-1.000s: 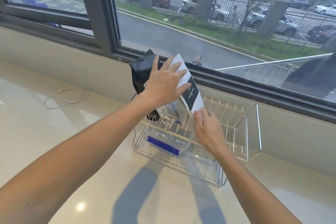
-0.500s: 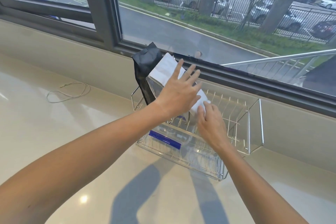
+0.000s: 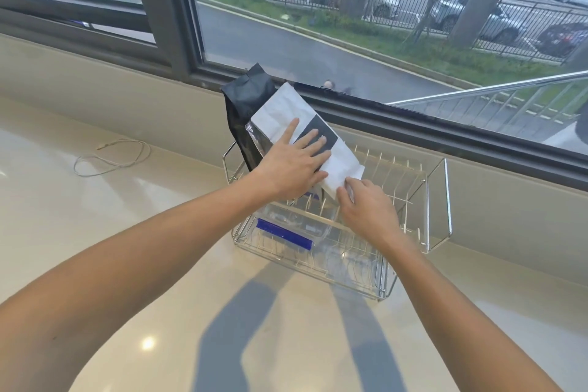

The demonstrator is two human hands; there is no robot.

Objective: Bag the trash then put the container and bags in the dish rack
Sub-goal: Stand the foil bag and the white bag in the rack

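A wire dish rack stands on the counter below the window. A clear plastic container with a blue clip lies in its near left part. A black bag stands upright at the rack's far left end. A white bag with a black label leans against it, tilted back to the left. My left hand lies flat on the white bag with its fingers spread. My right hand pinches the white bag's lower right corner down among the rack's wires.
A thin pale cable lies looped on the counter to the left. The window sill and dark frame run right behind the rack. The beige counter stretches in front and to the left.
The white bag has tipped from nearly upright to leaning back against the black bag. My left hand has followed it down and now presses flat on it. My right hand stays at its lower corner.
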